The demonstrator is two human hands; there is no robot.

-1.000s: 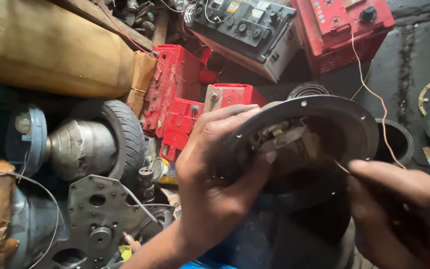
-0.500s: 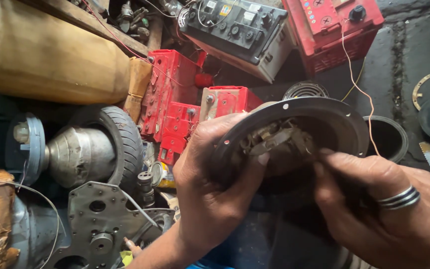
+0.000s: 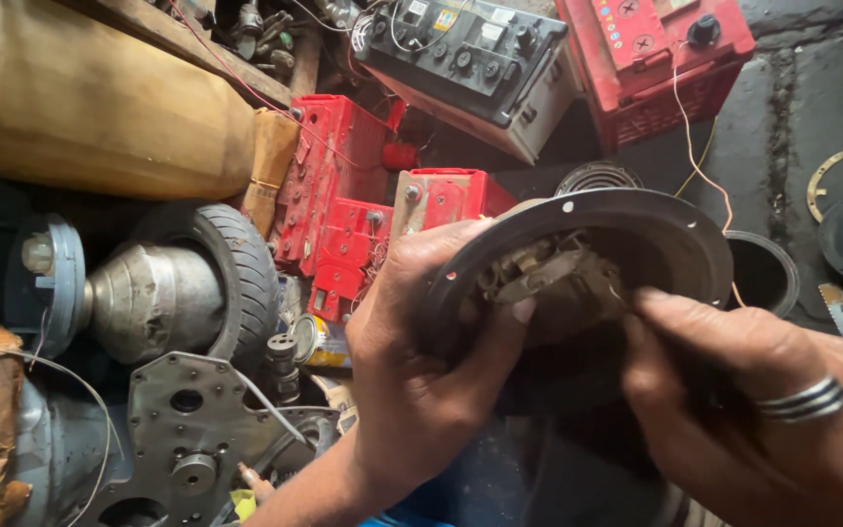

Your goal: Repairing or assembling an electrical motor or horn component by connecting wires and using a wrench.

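My left hand (image 3: 421, 381) grips the left rim of a round black metal housing (image 3: 675, 229), thumb hooked inside it. Greasy metal parts (image 3: 553, 278) sit in the housing's hollow. My right hand (image 3: 763, 420), with a striped ring on one finger, reaches into the hollow from the lower right; its fingertips touch those parts. I cannot tell whether it holds a tool or a part there.
Red batteries (image 3: 343, 210) and a grey-and-black battery (image 3: 470, 63) lie behind the housing. A small wheel on a metal hub (image 3: 178, 293) and a drilled steel plate (image 3: 192, 429) lie at left. A tan cylinder (image 3: 90, 107) fills the upper left. A black ring (image 3: 768, 268) rests on the floor at right.
My right hand has moved up and left from the lower right corner until its fingers reach inside the housing. My left hand has kept its grip on the rim.
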